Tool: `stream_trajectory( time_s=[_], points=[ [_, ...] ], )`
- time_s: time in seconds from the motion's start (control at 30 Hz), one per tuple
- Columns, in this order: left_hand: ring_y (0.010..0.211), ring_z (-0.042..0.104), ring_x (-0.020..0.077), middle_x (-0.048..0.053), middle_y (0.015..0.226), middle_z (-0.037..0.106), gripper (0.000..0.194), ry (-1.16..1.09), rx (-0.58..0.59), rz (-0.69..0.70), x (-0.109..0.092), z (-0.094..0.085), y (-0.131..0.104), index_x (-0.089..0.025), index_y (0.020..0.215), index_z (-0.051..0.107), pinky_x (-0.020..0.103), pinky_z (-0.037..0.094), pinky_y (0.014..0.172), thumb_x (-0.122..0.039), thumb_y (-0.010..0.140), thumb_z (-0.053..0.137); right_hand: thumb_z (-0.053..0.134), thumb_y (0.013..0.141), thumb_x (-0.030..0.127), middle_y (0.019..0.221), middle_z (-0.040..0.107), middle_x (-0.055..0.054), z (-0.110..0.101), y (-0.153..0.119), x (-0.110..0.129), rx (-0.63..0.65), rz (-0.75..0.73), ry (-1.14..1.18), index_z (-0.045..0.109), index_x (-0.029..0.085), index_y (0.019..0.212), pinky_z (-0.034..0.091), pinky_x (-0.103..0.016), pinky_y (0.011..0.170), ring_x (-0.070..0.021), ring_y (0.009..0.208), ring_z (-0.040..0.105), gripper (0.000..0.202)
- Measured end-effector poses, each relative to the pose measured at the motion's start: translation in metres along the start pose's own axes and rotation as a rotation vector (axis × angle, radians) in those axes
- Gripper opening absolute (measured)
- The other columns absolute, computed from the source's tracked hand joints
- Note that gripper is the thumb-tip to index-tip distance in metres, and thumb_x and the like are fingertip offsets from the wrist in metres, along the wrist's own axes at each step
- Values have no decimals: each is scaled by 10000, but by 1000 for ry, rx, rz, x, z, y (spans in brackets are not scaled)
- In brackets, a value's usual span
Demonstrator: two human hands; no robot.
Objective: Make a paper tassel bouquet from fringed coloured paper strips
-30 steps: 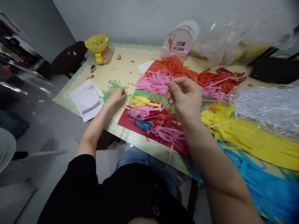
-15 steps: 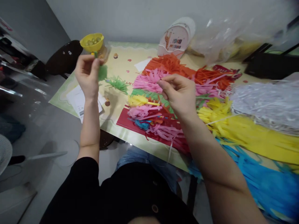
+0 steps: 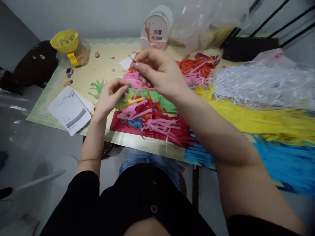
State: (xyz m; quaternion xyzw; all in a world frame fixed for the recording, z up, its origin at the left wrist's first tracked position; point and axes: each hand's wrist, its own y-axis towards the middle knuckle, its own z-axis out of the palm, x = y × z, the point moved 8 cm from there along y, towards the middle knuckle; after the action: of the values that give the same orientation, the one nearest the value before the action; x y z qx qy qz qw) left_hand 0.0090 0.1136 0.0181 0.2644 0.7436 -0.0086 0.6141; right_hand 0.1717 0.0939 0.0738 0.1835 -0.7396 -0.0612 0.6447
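My left hand [image 3: 112, 96] is closed over the table, with a bit of green paper [image 3: 129, 85] showing at its fingertips. Higher up and to the right, my right hand [image 3: 159, 72] pinches a thin strand [image 3: 131, 59]; I cannot make out its material. A green paper tassel [image 3: 97, 88] lies left of my left hand. Under and beside the hands are fringed paper strips in pink [image 3: 131, 78], green [image 3: 162, 100] and orange [image 3: 194, 67]. Several small tassels, among them a pink tassel [image 3: 159, 125], rest on red paper [image 3: 115, 122].
White labelled papers [image 3: 70, 111] overlap the table's left edge. A yellow bowl [image 3: 64, 42] stands at the back left, a white fan-shaped card [image 3: 155, 31] at the back. Rightward lie white shredded strands [image 3: 261, 85], yellow fringe [image 3: 265, 118] and blue fringe [image 3: 287, 164].
My view has shifted, so the table appears further left. My left hand has come down towards the small tassels with the green paper. My right hand has risen and moved left, near my left hand.
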Motion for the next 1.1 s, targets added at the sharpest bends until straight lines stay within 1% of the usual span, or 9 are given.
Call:
stream_trajectory(
  time_s=[0.13, 0.2, 0.43, 0.53, 0.67, 0.73, 0.8, 0.93, 1.1],
  points=[
    [716, 710, 153, 84, 870, 792, 467, 77, 329, -96, 7, 19, -19, -172, 865, 760, 267, 572, 673, -631, 842, 841, 768, 973, 409, 596, 550, 62, 21, 17, 19, 99, -1, 12, 642, 284, 892, 389, -286, 541, -104, 527, 496, 195],
    [681, 713, 166, 73, 799, 782, 439, 137, 434, -169, 13, 18, -30, -167, 855, 776, 277, 575, 660, -602, 856, 831, 766, 974, 418, 604, 565, 60, 26, 25, 20, 121, -2, 8, 646, 290, 896, 405, -285, 550, -104, 532, 505, 191],
    [714, 695, 168, 70, 829, 795, 395, 242, 265, -147, 10, -36, -36, -186, 805, 792, 277, 557, 676, -574, 819, 867, 750, 972, 447, 587, 564, 52, 22, 29, 18, 119, -41, 10, 657, 300, 905, 385, -295, 526, -111, 507, 476, 186],
    [702, 686, 166, 66, 812, 785, 393, 244, 290, -133, 5, -43, -32, -196, 808, 793, 284, 550, 662, -582, 821, 864, 784, 939, 464, 576, 568, 49, 20, 25, 18, 114, -34, 25, 660, 292, 881, 378, -299, 521, -116, 504, 478, 220],
    [759, 718, 178, 73, 847, 797, 387, 282, 333, -86, -10, -37, -26, -198, 818, 797, 308, 576, 720, -579, 840, 855, 794, 933, 478, 565, 568, 48, 19, 21, 16, 121, -41, 42, 664, 271, 864, 385, -294, 532, -115, 499, 477, 254],
    [863, 752, 196, 89, 961, 824, 367, 261, 262, -55, -18, -34, -24, -201, 833, 799, 316, 592, 775, -562, 842, 865, 784, 940, 502, 563, 558, 49, 19, 18, 13, 120, -57, 38, 660, 257, 864, 384, -288, 535, -110, 498, 470, 285],
    [895, 761, 190, 83, 1053, 831, 348, 183, 79, -7, -26, -37, -21, -217, 881, 804, 315, 602, 791, -560, 855, 860, 757, 955, 543, 557, 536, 51, 18, 11, 10, 104, -86, 21, 655, 244, 867, 376, -281, 539, -109, 506, 465, 328],
    [725, 713, 135, 23, 912, 799, 392, 10, -271, 73, -23, -42, -22, -266, 997, 799, 304, 615, 729, -642, 886, 807, 701, 980, 596, 576, 506, 45, 19, -11, 8, 26, -173, -87, 670, 219, 902, 363, -278, 570, -117, 567, 469, 386],
    [772, 748, 157, 37, 920, 764, 533, -2, -279, 47, -5, -31, -18, -272, 1125, 776, 338, 648, 724, -758, 935, 671, 637, 1019, 560, 696, 613, 0, 28, -33, 11, -51, -216, -216, 701, 219, 940, 394, -298, 636, -137, 635, 497, 356]
  ],
)
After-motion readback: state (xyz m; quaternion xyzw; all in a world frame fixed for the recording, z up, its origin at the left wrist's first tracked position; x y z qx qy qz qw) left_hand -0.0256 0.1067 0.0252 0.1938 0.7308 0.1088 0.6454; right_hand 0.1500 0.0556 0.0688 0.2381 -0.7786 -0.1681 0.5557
